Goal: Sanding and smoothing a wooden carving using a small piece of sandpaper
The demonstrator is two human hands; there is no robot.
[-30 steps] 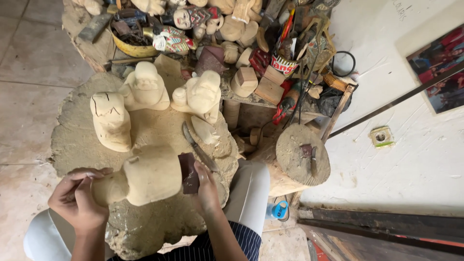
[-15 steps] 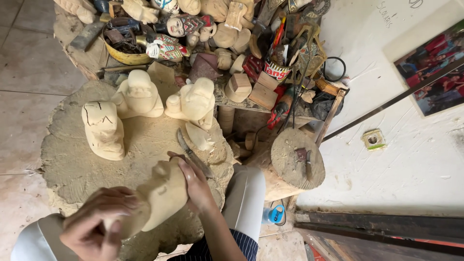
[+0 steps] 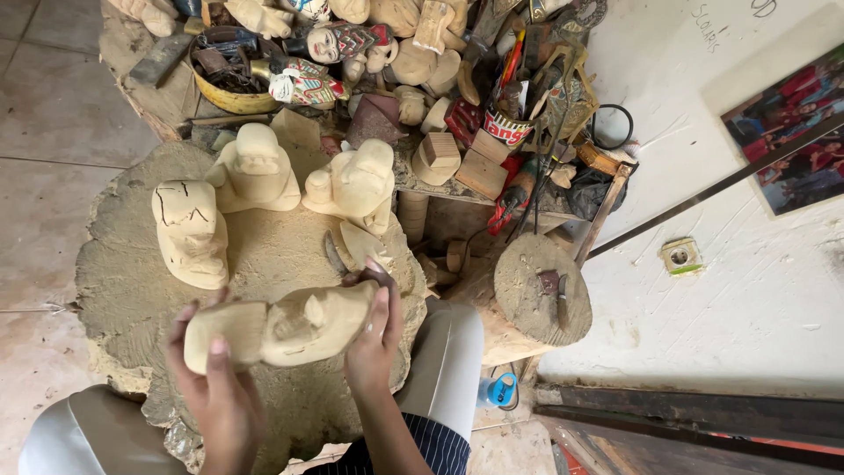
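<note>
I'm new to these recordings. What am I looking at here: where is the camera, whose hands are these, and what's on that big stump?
There is no machine here. The camera sits on a person's head and looks down at their own two bare hands. The left hand and the right hand together hold a pale, unpainted wooden carving lying sideways above a wide tree-stump block. Three similar carved figures stand upright on the stump. Beyond it lies a cluttered pile of tools, wood blocks and painted figures. A smaller stump stands to the right.
</note>
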